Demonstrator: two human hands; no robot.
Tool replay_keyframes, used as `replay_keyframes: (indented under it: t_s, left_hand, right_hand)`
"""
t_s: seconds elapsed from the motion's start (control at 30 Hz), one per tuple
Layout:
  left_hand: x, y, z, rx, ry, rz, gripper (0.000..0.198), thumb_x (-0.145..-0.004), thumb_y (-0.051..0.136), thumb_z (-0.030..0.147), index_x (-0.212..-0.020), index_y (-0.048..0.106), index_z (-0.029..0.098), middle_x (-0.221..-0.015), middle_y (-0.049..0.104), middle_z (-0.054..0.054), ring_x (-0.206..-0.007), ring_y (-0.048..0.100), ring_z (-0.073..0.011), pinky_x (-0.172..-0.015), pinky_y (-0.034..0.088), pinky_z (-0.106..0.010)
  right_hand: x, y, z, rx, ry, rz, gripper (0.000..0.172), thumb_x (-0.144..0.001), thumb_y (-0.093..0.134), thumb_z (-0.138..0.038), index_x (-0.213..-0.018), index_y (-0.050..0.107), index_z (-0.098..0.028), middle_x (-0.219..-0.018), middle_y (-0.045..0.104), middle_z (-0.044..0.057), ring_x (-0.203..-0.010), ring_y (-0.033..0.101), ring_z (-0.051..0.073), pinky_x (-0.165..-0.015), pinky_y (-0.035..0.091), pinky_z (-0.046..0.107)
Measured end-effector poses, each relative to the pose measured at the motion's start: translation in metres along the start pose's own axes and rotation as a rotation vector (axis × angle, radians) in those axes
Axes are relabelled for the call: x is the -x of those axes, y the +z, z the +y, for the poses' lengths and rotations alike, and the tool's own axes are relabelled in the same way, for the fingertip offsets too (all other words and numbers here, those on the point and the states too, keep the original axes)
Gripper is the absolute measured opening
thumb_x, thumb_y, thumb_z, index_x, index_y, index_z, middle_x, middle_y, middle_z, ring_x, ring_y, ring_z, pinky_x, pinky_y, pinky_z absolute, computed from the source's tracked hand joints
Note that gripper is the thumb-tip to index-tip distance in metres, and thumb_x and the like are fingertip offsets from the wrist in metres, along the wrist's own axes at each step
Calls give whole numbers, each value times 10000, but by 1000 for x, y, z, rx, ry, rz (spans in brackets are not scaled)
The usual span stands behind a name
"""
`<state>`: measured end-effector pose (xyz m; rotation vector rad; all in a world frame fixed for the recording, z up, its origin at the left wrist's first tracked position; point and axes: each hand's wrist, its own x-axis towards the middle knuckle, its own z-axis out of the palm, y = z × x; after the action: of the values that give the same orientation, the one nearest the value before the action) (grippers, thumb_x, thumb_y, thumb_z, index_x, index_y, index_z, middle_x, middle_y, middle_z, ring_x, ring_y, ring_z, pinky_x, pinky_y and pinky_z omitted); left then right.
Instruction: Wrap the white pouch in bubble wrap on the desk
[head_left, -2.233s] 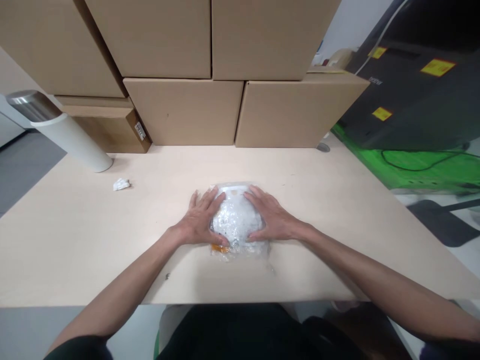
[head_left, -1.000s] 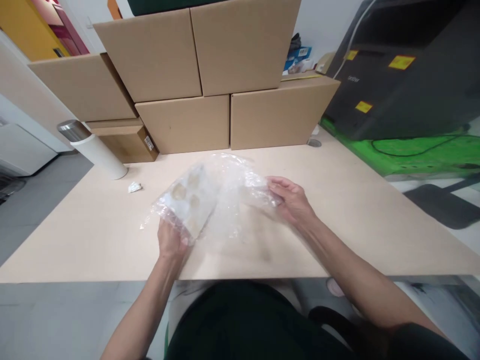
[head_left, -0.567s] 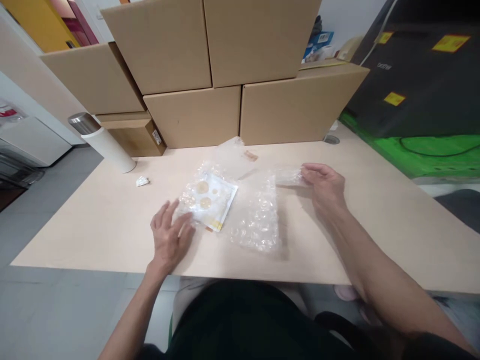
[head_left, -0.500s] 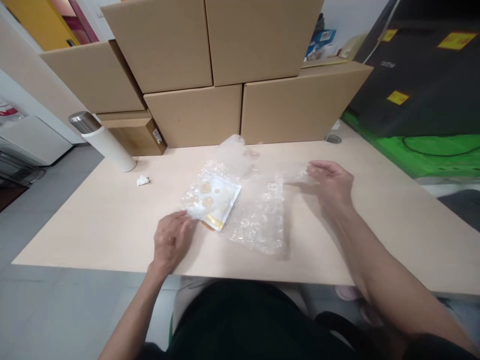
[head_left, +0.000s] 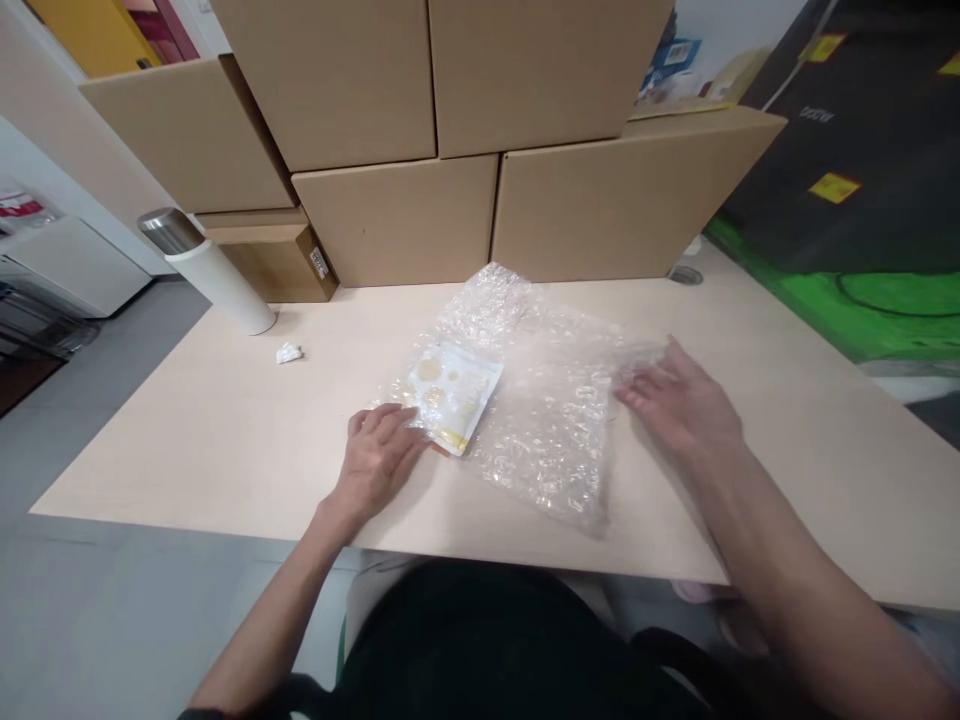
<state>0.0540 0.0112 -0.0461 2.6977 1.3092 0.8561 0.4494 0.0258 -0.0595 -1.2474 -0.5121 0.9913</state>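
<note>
A sheet of clear bubble wrap [head_left: 555,430] lies spread on the table. On its left part rests a flat white pouch [head_left: 454,395] with yellow round prints and a yellow strip at its lower end. A bit of something orange-brown peeks out beneath the pouch's lower edge. My left hand [head_left: 381,455] lies palm down at the wrap's left edge, fingers stretched out and touching it beside the pouch's lower left corner. At the wrap's right edge, my right hand [head_left: 682,405] has its fingers closed on the bubble wrap, slightly raising that corner.
Cardboard boxes [head_left: 397,225] are stacked along the back of the table [head_left: 225,450]. At the back left stand a white bottle with a steel cap [head_left: 217,285] and a smaller box [head_left: 274,270]. A crumpled white scrap [head_left: 288,352] lies in front of the bottle.
The right side of the bubble wrap has come down flatter and spread wider to the right, with my right hand lower. My left hand has flattened against the left edge. The view has shifted slightly.
</note>
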Motion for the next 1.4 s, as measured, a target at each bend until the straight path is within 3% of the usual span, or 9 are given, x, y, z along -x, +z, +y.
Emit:
replay_keyframes:
  t_s: [0.13,0.27,0.37,0.53,0.63,0.7,0.93,1.17,1.4]
  left_hand:
    - [-7,-5,-4,298,-329,318,125,-914,605,300,-895,694,215,-884,743,-49,-854,694,-204,-849,512,-367]
    - [-7,-29,-20,642,-677,789,165,-830,673,340,-824,613,186,-758,684,-2,-636,655,-143,-678,544,-305]
    - [8,-45,-39,791,-835,920,207,-733,726,302,-752,553,189,-689,613,33,-586,608,-121,-624,529,-284]
    - [53,-47,-42,317,-933,708,366,-705,761,298,-1034,639,194,-1030,634,-52,-796,609,-160,-699,514,-313]
    - [59,-39,-18,-90,-657,646,349,-792,718,291,-1128,672,206,-1142,610,-95,-1002,587,-235,-823,498,-375]
    - [48,-34,2,-70,-474,502,156,-877,642,273,-1003,717,218,-987,665,-73,-986,592,-243,-869,479,-389]
    - [-8,-8,33,97,-499,-157,352,-948,527,436,-729,693,216,-735,666,-72,-778,600,-257,-733,428,-377]
    - [-7,6,44,689,-685,-5,288,-932,555,453,-787,551,204,-636,517,26,-566,455,-129,-542,335,-254]
    - [-16,-28,17,975,-723,252,363,-814,704,519,-777,563,186,-610,495,42,-520,386,-85,-493,298,-219]
  right_hand:
    - [34,20,1,-50,284,-143,386,-580,906,-366,-834,660,-213,-770,659,32,-654,612,166,-538,535,288]
    - [29,20,-2,-18,178,-131,370,-518,938,-273,-771,678,-200,-706,647,-11,-563,555,103,-459,456,222]
    - [11,9,-1,24,56,-48,322,-515,927,-271,-744,707,-219,-684,635,-18,-536,503,95,-423,415,224]
    - [-2,-6,-2,238,-111,97,262,-599,872,-284,-788,694,-252,-804,641,19,-697,563,166,-543,470,286]
    - [13,-5,-17,567,-482,221,342,-694,817,-296,-1009,685,-291,-1081,656,75,-954,587,253,-726,485,386]
    - [31,1,-28,649,-596,136,316,-781,750,-358,-1089,688,-326,-1128,669,82,-963,597,268,-774,477,432]
    - [77,51,-8,604,70,-529,381,-704,799,-430,-1023,702,-245,-762,733,32,-539,589,172,-555,495,345]
    - [93,76,13,391,275,-512,636,-617,865,-429,-1174,621,-241,-872,739,35,-548,578,137,-543,464,295]
    - [107,116,-3,195,352,-579,674,-581,883,-356,-1191,620,-238,-989,747,60,-591,565,128,-495,369,256]
